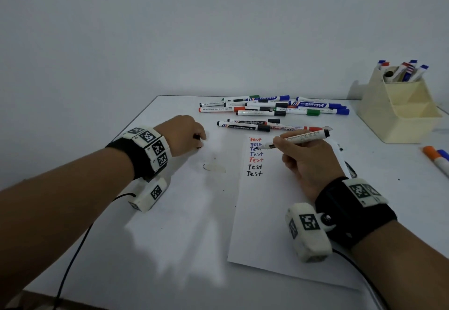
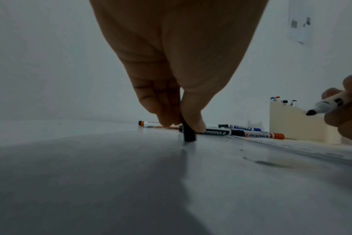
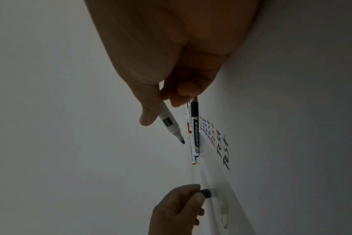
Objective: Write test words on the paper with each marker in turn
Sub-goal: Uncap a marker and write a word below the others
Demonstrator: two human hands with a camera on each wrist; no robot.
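**Asker:** Where does everything sit?

**Me:** On a white worktop (image 1: 184, 236). A sheet of paper (image 1: 267, 224) lies under my right arm. Seven words reading "Test", in red, blue and black, are stacked near its far end. Capped markers (image 1: 267, 108) lie heaped beyond it, I'd judge within easy reach for the next turn.

**Asker:** And your hands?

**Me:** My right hand (image 1: 308, 164) sits over the paper with the wrist bent inward. Its fingers pinch an uncapped black marker (image 1: 301, 137) in a writing grip. The tip points left over the words, seemingly just off the sheet. My left hand (image 1: 184, 134), forearm stretched across the worktop, pinches the black cap (image 2: 188, 133) upright. Its end is at or just above the surface, probably so it is ready for recapping.
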